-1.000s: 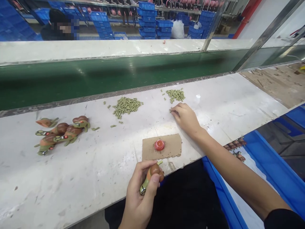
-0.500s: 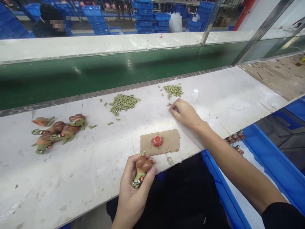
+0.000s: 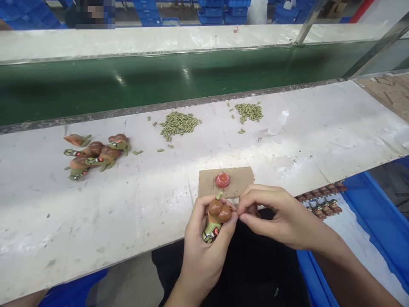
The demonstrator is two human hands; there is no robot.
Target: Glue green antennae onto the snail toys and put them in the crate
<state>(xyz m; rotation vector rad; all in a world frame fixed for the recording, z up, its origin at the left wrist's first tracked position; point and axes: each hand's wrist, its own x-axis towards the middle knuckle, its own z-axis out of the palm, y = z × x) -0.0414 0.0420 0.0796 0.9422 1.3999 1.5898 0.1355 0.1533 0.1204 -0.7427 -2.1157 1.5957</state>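
Observation:
My left hand [image 3: 204, 243] grips a brown and green snail-shaped toy [image 3: 216, 215] upright at the table's front edge, with its two rounded brown humps on top. My right hand [image 3: 275, 215] is right next to the toy, its thumb and fingers pinched together beside the humps. Whether those fingers hold something small is hidden. Just beyond the hands, a red round cap [image 3: 222, 180] sits on a torn cardboard piece [image 3: 239, 181]. Two piles of green pellets [image 3: 178, 125] [image 3: 249, 112] lie farther back, out of reach of neither hand's fingers touching them.
Several similar toys [image 3: 96, 155] lie at the left of the white work table [image 3: 79, 221]. Behind it runs a green conveyor belt [image 3: 159, 81]. A blue crate [image 3: 361, 213] lined with white holds several toys [image 3: 321, 202] at the right. A co-worker [image 3: 89, 15] stands beyond, among stacked blue crates.
My right hand has left the table near the pellets and come to the toy. The toy now stands more upright in my left hand, and the view has tilted down.

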